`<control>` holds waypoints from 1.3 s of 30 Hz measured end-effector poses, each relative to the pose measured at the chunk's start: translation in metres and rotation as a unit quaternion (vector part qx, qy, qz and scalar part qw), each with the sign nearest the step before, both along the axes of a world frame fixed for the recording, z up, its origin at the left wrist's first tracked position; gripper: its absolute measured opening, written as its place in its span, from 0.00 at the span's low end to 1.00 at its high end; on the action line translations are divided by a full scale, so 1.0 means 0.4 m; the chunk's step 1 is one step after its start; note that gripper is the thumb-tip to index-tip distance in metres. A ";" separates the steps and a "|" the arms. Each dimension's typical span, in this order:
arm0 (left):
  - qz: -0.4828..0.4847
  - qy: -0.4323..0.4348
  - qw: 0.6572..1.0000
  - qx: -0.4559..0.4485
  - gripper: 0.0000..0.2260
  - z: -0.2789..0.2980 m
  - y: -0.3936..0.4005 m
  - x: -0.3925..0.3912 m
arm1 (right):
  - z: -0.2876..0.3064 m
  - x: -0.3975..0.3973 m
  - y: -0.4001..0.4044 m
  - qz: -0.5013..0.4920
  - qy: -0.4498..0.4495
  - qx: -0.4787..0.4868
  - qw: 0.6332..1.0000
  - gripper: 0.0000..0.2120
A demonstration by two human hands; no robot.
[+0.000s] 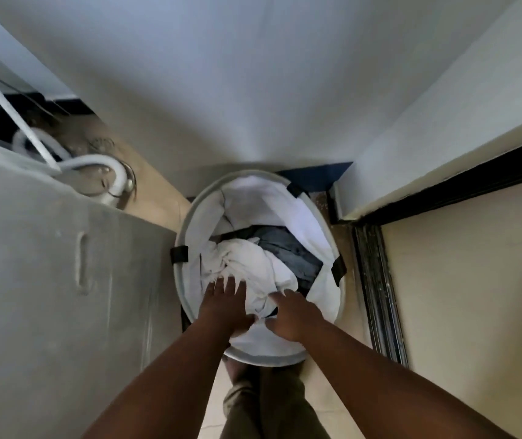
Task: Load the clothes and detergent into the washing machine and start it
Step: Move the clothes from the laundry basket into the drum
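Head view: looks straight down into a narrow corner, with both bare arms reaching from the bottom of the frame toward a laundry basket at centre.
Left hand: fingers spread and mostly straight, lying on or just above the white cloth at the basket's near side; it has hold of nothing that I can see.
Right hand: fingers loosely extended, tips at the edge of the white cloth; whether they have begun to pinch a fold cannot be told through the blur.
Clothes: all of them are in the basket, the white cloth heaped on top toward the lower left, a dark grey garment beneath it toward the upper right.
Washing machine: the grey bulk filling the left of the frame, just beside the basket; its lid and opening are out of sight.
Hose: a white coil behind the machine, upper left of the frame.
Detergent: not visible anywhere.
Stage: judged as the very start of loading, nothing yet lifted.
Risk, partial grab: open hands may gather only the top layer, so the grey garment would stay behind and need a second reach.
Risk, trailing cloth: a loose corner could drag over the rim and tip the light basket.
Risk, tight space: walls on the right and the machine on the left leave little room to swing a bundle, so pieces may drop on the floor.
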State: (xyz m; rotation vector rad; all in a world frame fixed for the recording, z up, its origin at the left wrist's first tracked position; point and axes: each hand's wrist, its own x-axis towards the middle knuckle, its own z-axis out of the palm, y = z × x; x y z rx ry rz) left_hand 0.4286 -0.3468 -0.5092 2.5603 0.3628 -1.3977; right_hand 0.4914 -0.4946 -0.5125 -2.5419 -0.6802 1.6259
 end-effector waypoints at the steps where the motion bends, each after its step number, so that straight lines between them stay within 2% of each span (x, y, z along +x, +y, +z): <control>1: 0.005 0.002 1.000 0.002 0.39 -0.029 0.001 0.004 | -0.026 0.003 0.011 0.007 -0.007 0.001 1.000 0.31; 3: 0.029 0.018 0.999 -0.008 0.40 -0.092 -0.001 0.010 | -0.087 0.007 0.034 0.021 -0.021 0.007 1.000 0.29; 7: 0.167 0.056 0.982 -0.060 0.45 -0.197 -0.007 0.029 | -0.185 0.032 0.075 0.053 -0.055 0.039 0.996 0.27; 10: 0.233 0.046 0.969 -0.067 0.50 -0.255 -0.006 0.037 | -0.250 0.062 0.105 0.097 -0.073 0.051 0.991 0.29; 14: 0.220 -0.017 0.974 -0.050 0.52 -0.318 0.018 0.030 | -0.310 0.090 0.135 0.138 -0.093 0.063 0.984 0.30; 19: 0.233 -0.043 0.970 -0.054 0.52 -0.373 0.052 0.034 | -0.347 0.091 0.151 0.152 -0.151 0.075 0.974 0.27; 24: 0.249 -0.103 0.960 -0.075 0.46 -0.409 0.058 0.043 | -0.359 0.091 0.150 0.124 -0.163 0.112 0.972 0.24; 29: 0.254 -0.125 0.956 -0.084 0.42 -0.421 0.068 0.043 | -0.358 0.084 0.140 0.091 -0.166 0.152 0.970 0.24; 31: 0.261 -0.138 0.952 -0.084 0.36 -0.417 0.070 0.035 | -0.355 0.081 0.135 0.063 -0.166 0.164 0.970 0.27; 33: 0.281 -0.175 0.940 -0.082 0.26 -0.407 0.072 0.030 | -0.347 0.079 0.132 0.026 -0.159 0.162 0.974 0.28; 35: 0.295 -0.200 0.931 -0.074 0.17 -0.386 0.075 0.036 | -0.339 0.079 0.132 0.015 -0.158 0.151 0.976 0.25; 39: 0.267 -0.232 0.935 -0.035 0.12 -0.331 0.084 0.051 | -0.311 0.079 0.133 0.009 -0.172 0.162 0.972 0.17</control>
